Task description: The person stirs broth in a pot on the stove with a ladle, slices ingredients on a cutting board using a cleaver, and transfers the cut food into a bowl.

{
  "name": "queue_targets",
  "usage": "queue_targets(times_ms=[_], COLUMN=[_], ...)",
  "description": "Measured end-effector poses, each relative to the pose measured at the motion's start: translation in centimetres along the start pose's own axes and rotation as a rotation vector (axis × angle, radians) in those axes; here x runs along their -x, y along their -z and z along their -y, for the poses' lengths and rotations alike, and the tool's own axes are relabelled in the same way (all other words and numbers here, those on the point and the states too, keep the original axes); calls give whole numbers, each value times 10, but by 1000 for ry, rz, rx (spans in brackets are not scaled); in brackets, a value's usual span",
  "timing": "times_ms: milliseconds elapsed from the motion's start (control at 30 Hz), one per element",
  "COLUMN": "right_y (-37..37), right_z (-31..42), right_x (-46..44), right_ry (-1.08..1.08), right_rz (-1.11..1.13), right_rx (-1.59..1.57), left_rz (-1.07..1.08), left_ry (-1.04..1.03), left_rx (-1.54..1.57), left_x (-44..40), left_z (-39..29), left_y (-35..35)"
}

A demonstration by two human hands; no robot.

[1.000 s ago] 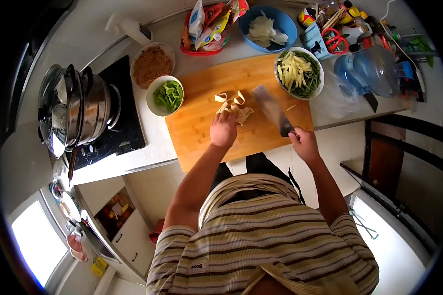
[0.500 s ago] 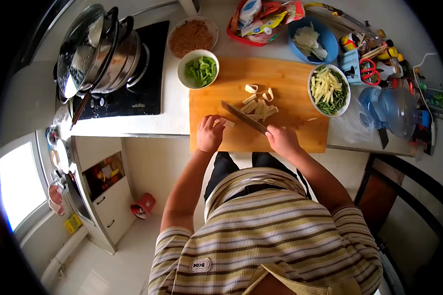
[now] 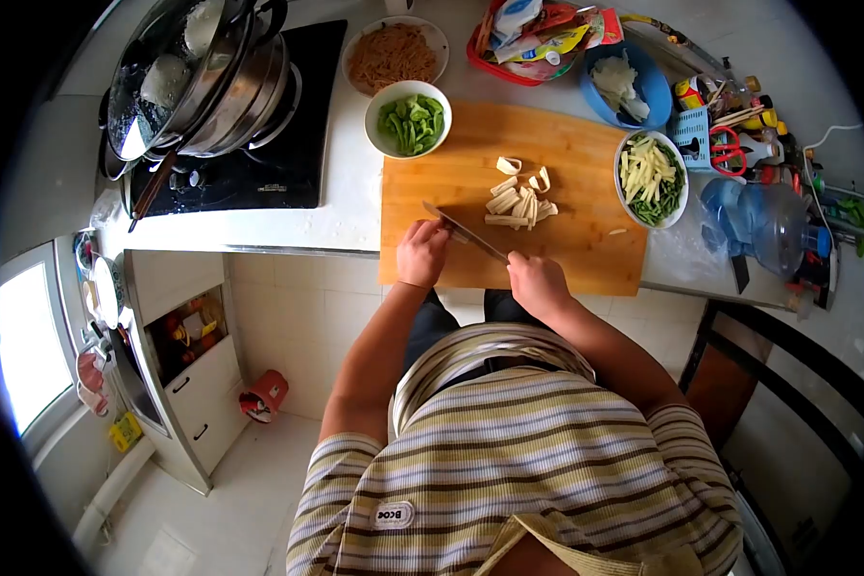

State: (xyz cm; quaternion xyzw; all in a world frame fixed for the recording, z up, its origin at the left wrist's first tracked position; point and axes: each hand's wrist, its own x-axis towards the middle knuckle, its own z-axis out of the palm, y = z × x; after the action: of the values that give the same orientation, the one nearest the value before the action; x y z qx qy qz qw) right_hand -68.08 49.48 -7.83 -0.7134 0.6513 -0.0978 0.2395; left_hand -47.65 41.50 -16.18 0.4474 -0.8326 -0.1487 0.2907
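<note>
My right hand (image 3: 538, 284) is closed round the handle of a knife (image 3: 470, 234). The blade points up and left over the front part of a wooden cutting board (image 3: 586, 245). At the blade's far end, my left hand (image 3: 422, 253) has its fingers bent together on a pale piece that is mostly hidden under them and the blade. Pale cut strips (image 3: 520, 205) lie in a pile behind the knife, with a few folded pieces (image 3: 509, 166) just beyond.
A bowl of green leaves (image 3: 412, 126) overlaps the board's back left corner. A bowl of strips and green beans (image 3: 651, 180) stands at its right. Further back are a noodle plate (image 3: 392, 58), a blue basin (image 3: 627, 84) and a red basket (image 3: 538, 43). A steamer (image 3: 230, 96) is left.
The knife has swung from the right side of the board to the left, beside my left hand. My left hand has left the pile and moved to the board's front left. The camera view has shifted.
</note>
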Motion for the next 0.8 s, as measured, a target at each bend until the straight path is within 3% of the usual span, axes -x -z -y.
queue_targets(times_ms=[333,567,600,633,800], right_y=[-6,-38,-38,-38,-2], right_z=[23,15,16,18,26], right_x=[-9,-24,-28,-30,-18], right_ry=[118,102,25,-53,-30], right_rz=[146,118,149,172,213], right_rx=[373,314,216,118,62], left_rz=[-45,-18,-19,-29,-70], left_ry=[37,41,38,32,58], left_rx=[73,56,57,89,158], left_x=[0,2,1,-2,4], left_z=[2,4,1,1,7], left_y=[3,-3,1,4,0])
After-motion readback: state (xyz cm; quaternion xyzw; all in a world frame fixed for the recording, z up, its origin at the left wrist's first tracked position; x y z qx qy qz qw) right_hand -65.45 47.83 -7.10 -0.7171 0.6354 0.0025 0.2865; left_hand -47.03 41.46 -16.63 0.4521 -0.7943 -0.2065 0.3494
